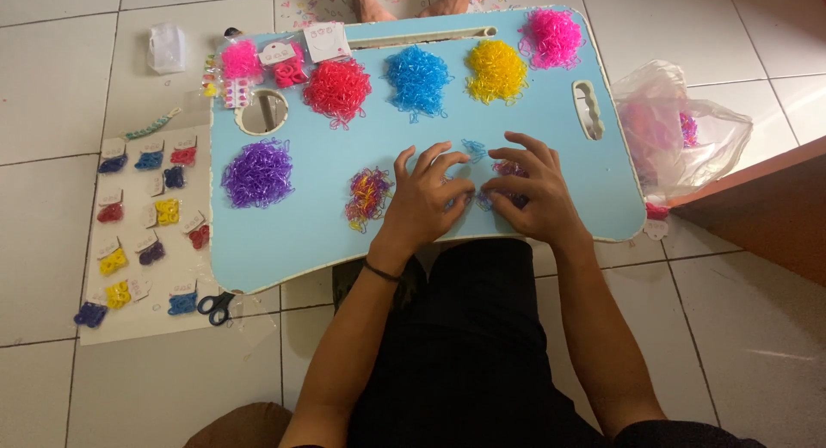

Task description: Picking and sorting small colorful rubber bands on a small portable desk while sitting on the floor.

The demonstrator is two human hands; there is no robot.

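The small mixed bands (497, 183) lie on the blue tray (318, 216), right under the fingertips of both hands. The left hand (428, 200) and right hand (527, 192) press down, fingers bent, pinching bands. Picking slowly, one colour each time, works best. The purple pile (257, 173) sits far left.

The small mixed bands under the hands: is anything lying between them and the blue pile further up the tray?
Nothing visible does. Between the mixed bands under both hands and the blue pile, only bare tray shows.
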